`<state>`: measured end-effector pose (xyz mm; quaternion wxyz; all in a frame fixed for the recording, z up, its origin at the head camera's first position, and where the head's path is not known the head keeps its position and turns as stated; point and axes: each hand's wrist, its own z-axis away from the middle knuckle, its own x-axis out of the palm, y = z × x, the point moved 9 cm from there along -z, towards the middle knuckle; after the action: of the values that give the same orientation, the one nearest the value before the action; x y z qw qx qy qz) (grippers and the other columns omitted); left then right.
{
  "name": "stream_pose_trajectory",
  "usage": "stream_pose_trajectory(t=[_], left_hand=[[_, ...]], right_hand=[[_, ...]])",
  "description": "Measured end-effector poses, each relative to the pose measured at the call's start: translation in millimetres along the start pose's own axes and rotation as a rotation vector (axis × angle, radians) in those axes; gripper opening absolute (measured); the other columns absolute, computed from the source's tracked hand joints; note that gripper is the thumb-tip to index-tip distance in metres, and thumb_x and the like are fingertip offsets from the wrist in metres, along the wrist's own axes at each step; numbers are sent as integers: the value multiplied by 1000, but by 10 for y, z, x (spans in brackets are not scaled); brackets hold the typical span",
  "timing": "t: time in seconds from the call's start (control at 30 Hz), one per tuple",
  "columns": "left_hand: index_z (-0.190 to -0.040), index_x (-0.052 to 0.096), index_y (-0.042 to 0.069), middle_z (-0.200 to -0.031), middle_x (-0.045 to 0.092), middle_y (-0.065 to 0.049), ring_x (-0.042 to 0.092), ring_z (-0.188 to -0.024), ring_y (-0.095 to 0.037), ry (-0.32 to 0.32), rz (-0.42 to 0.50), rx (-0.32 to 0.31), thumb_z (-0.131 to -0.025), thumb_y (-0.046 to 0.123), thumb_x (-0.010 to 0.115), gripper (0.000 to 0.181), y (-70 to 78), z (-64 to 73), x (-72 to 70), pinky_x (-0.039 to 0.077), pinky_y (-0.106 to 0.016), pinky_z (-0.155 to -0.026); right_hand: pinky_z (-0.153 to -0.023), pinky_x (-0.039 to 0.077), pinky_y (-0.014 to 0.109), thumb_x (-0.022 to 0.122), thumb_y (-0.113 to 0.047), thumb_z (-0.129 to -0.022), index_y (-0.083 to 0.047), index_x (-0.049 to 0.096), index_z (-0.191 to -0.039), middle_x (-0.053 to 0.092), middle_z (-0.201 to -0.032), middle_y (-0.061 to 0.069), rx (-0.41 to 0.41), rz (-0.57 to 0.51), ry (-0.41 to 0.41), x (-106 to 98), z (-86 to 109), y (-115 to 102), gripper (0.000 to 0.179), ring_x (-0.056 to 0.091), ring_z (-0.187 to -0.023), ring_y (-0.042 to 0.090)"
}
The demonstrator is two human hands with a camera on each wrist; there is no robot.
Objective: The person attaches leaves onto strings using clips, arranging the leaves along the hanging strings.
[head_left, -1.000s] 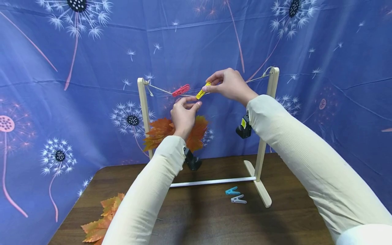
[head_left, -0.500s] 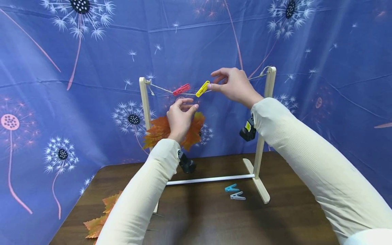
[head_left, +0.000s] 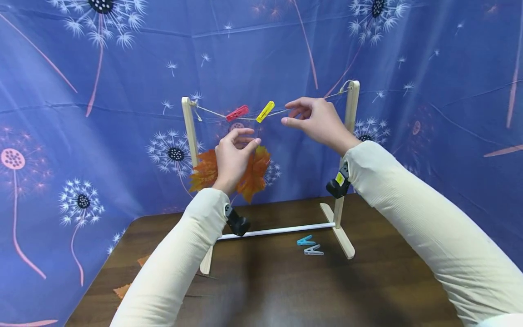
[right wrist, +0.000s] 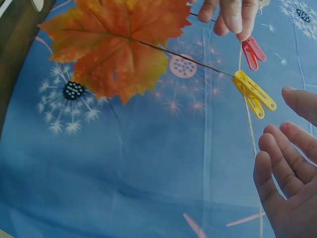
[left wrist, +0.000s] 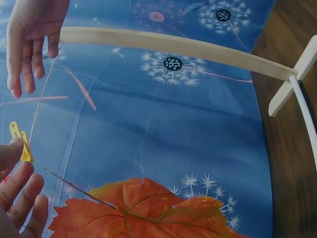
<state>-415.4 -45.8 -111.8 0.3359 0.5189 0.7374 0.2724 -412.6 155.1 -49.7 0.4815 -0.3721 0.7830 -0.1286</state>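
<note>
Blue dandelion-print fabric backs the dark brown wooden desk. Around the yellow plastic clothespin, the left hand at seven o'clock has parted fingers, pinching nothing; a red plastic clothespin grips the beige twine cord at nine; an orange, maple-shaped leaf hangs at six because the yellow clothespin clamps its stem to the cord; the right hand, at three, is spread and empty.
</note>
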Motion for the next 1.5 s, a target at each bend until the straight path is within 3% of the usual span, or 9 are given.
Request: stream_pose_trajectory(t=[0.4, 0.63, 0.9, 1.2, 1.5], left_hand=[[-115, 73, 7, -100, 76, -9, 72, -92, -20, -128, -58, 55, -92, 16, 78, 25, 17, 284, -63, 55, -35, -87], [-117, 73, 9, -103, 75, -8, 71, -97, -22, -206, -116, 34, -93, 18, 77, 26, -91, 447, -158, 54, -39, -89], [-121, 72, 9, -110, 75, -10, 71, -102, -26, -304, -179, -37, -93, 18, 77, 31, -374, 692, -331, 54, -46, -89], [-123, 71, 10, -112, 75, -9, 69, -103, -28, -364, -277, -129, -93, 21, 77, 32, -830, 978, -604, 53, -49, -89], [-119, 72, 7, -107, 75, -9, 70, -94, -23, -402, -312, -207, -93, 18, 76, 28, -1251, 1262, -818, 54, -40, -80]], right_hand=[[-91, 47, 43, 72, -35, -96, -12, 65, -135, 70, -116, 9, 47, -100, -21, 167, 354, 244, 46, 62, -109, 24], [-90, 47, 43, 71, -32, -97, -9, 63, -136, 69, -118, 11, 56, -163, -58, 311, 600, 412, 46, 61, -111, 25], [-91, 46, 40, 72, -29, -97, -6, 64, -135, 70, -118, 14, 76, -230, -82, 457, 888, 626, 45, 62, -110, 25], [-88, 47, 38, 73, -30, -96, -7, 64, -134, 71, -118, 12, 126, -230, -92, 609, 1138, 941, 45, 64, -108, 25], [-90, 47, 37, 73, -28, -96, -6, 63, -135, 71, -117, 12, 161, -269, -116, 778, 1344, 1230, 46, 64, -106, 22]])
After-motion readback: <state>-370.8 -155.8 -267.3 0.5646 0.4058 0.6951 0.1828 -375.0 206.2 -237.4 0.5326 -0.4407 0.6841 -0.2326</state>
